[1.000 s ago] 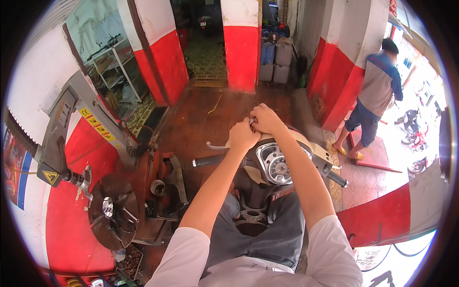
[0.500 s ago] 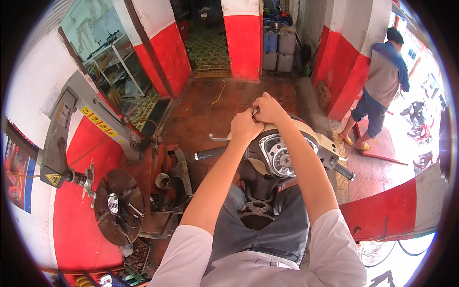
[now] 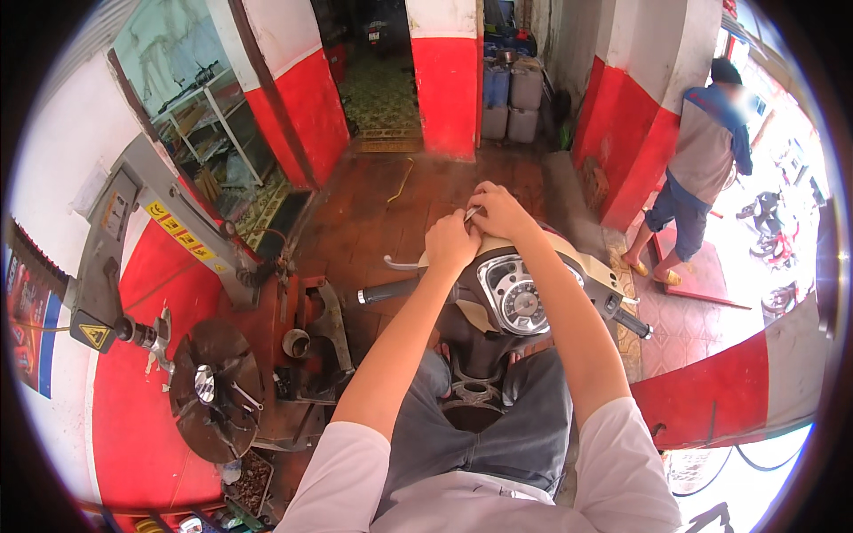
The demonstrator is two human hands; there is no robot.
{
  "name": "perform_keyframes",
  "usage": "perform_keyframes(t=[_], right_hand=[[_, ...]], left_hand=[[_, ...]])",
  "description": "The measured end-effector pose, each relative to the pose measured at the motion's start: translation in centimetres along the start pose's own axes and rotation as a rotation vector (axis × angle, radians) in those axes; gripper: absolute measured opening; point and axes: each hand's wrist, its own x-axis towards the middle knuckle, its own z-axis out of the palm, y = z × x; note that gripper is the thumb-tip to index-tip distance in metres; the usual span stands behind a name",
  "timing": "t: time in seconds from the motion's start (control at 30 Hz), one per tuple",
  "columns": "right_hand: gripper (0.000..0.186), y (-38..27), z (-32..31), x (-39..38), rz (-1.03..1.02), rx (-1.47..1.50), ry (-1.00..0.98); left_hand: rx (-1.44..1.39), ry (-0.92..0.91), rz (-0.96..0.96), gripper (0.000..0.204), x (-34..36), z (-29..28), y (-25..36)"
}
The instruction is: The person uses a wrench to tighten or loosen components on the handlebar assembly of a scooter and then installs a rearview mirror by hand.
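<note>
I sit astride a cream scooter whose round speedometer (image 3: 518, 294) shows between my forearms. Both hands meet at the front top of the handlebar cover (image 3: 569, 258). My left hand (image 3: 450, 242) is closed there, touching the right one. My right hand (image 3: 499, 211) pinches a small thin metal piece (image 3: 472, 214) between its fingertips; what the piece is I cannot tell. The left handlebar grip (image 3: 388, 291) and brake lever (image 3: 402, 264) stick out below my left wrist, and the right grip (image 3: 629, 322) lies past my right forearm.
A red tyre-changing machine (image 3: 218, 377) with a grey arm (image 3: 147, 218) stands close on my left. A person in a grey and blue shirt (image 3: 702, 147) stands at the right by a red and white pillar (image 3: 640, 133). Plastic jerrycans (image 3: 511, 98) sit by the back doorway.
The view has shifted slightly and my hands stay joined at the handlebar top; the person at the right has stepped a little further away.
</note>
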Motion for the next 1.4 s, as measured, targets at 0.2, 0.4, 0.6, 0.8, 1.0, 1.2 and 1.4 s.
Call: perform_keyframes(t=[0.2, 0.4, 0.6, 0.8, 1.0, 1.2, 1.4], right_hand=[[0.02, -0.6, 0.4, 0.3, 0.019, 0.03, -0.048], [0.016, -0.5, 0.2, 0.3, 0.118, -0.055, -0.085], [0.025, -4.6, -1.8, 0.9, -0.035, -0.17, 0.043], [0.032, -17.0, -1.7, -3.0, -0.216, -0.165, -0.068], [0.021, -29.0, 10.7, -14.1, 0.042, 0.271, -0.392], [0.046, -36.2, 19.3, -22.3, 0.378, 0.851, -0.753], [0.049, -39.4, 17.4, -22.6, 0.285, 0.823, -0.803]], left_hand=[[0.048, 0.118, 0.074, 0.02, 0.6, 0.8, -2.0], [-0.116, -0.228, 0.044, 0.03, 1.5, -2.3, -4.1], [-0.255, -0.198, 0.09, 0.036, -0.1, -6.0, -3.3], [-0.55, 0.053, -0.066, 0.039, -11.7, -12.5, -6.3], [-0.975, 0.193, -0.597, 0.044, -30.1, -17.1, -19.1], [-0.084, 0.558, -0.868, 0.032, -45.7, -18.4, -33.8], [0.512, 0.427, -0.816, 0.025, -46.5, -23.7, -41.1]])
